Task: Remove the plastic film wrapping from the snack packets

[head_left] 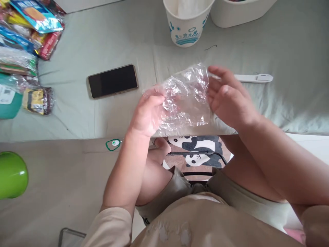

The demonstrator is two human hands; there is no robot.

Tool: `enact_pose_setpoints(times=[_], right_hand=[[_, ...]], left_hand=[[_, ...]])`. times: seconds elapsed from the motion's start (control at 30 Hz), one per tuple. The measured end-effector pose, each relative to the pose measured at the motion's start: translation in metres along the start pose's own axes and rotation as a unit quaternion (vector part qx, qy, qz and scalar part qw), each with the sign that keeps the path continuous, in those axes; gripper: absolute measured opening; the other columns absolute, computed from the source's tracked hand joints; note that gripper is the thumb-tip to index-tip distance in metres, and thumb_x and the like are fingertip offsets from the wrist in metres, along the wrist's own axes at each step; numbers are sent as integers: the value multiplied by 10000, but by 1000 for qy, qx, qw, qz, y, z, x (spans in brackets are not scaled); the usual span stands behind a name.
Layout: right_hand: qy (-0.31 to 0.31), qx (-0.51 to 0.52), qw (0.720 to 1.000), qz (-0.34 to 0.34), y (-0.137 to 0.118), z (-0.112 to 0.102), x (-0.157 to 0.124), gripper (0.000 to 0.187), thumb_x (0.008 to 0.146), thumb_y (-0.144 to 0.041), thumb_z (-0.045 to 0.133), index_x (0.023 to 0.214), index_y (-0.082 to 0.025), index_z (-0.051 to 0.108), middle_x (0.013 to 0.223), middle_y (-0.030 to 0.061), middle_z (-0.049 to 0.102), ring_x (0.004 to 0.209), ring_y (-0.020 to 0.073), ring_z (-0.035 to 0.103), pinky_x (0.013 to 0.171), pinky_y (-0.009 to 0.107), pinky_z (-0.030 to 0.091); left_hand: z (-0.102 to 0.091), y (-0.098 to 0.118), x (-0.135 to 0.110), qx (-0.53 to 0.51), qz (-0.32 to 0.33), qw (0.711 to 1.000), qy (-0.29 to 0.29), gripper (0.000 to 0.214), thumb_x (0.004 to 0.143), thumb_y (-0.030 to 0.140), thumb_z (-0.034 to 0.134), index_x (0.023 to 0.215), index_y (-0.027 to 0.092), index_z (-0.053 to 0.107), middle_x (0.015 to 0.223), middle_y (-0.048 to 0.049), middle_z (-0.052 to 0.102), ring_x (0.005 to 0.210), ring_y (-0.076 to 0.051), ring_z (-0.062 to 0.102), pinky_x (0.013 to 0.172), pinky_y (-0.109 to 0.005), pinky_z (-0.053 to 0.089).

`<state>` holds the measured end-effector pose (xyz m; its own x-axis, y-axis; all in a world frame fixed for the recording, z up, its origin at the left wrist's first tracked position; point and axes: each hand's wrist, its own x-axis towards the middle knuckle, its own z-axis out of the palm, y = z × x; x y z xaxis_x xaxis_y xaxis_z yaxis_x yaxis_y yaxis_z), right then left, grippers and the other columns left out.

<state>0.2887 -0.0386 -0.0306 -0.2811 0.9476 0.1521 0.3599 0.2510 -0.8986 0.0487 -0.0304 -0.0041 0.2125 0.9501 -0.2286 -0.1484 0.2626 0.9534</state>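
Observation:
A crumpled clear plastic bag is held up between both hands over the edge of a pale green sheet. My left hand grips the bag's left side with fingers curled round it. My right hand holds the right side, thumb and fingers pressed against the plastic. Below the bag I see my bare knees and a panda-print mat.
A black phone lies screen-up left of the bag. A paper cup and a white tub stand at the back. Snack packets pile at the left. A white flat tool lies right. A green round object sits lower left.

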Motion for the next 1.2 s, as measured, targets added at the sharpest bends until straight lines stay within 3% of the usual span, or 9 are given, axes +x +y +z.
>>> enact_pose_setpoints(times=[0.13,0.3,0.43,0.5,0.63,0.77,0.97,1.07,1.2], right_hand=[[-45,232,967,95,-23,15,4,574,903,-756,570,1278,-324,614,1229,46,741,1165,263,722,898,428,631],[41,250,948,195,-32,16,7,313,881,-506,750,839,-224,618,686,-8,595,575,123,565,514,270,489],[136,227,942,207,-29,7,5,286,946,-441,685,780,-235,577,560,-48,423,448,89,364,409,248,291],[106,231,947,197,-30,2,4,301,933,-454,706,769,-238,574,533,-59,401,428,84,325,398,253,248],[-77,229,955,171,-37,-4,3,336,862,-476,792,765,-204,620,546,-54,455,457,72,345,419,259,241],[-117,191,962,157,-36,-8,3,249,845,-384,791,798,-171,669,573,-46,490,498,71,380,440,248,260],[142,252,938,191,-22,-15,3,262,856,-413,757,1016,-247,633,985,37,716,836,152,677,729,297,566],[59,412,880,231,-24,-11,3,466,810,-615,770,1088,-269,628,1198,58,731,1157,209,703,1048,386,564],[-36,458,846,271,-32,-1,3,652,698,-659,859,1163,-250,656,1096,54,768,1082,234,738,999,412,591]], left_hand=[[10,-13,3,49,19,998,33,303,839,506,718,847,241,572,899,-39,700,926,-232,748,734,-362,613],[21,-26,3,107,63,988,92,246,880,473,719,896,255,605,785,-3,695,600,-124,631,508,-250,474],[13,-18,8,65,92,986,126,200,844,385,735,825,264,577,638,46,623,430,-78,427,400,-241,331],[4,-9,14,23,85,988,125,200,826,414,728,807,267,593,650,35,637,466,-91,482,414,-232,375],[-4,7,20,46,-70,995,-45,401,815,611,688,905,222,728,885,-66,777,746,-198,734,583,-293,584],[3,12,12,172,-170,945,-220,284,726,439,819,808,175,755,772,-68,783,673,-214,742,577,-305,594],[-3,11,10,96,-89,990,-47,225,738,382,767,780,172,696,696,-33,760,604,-179,743,473,-220,536],[0,2,14,30,-47,998,7,261,732,433,775,798,197,683,677,0,741,574,-165,732,432,-206,509],[13,-12,17,13,-6,999,29,266,721,424,818,818,209,696,669,17,729,592,-152,725,513,-232,573]])
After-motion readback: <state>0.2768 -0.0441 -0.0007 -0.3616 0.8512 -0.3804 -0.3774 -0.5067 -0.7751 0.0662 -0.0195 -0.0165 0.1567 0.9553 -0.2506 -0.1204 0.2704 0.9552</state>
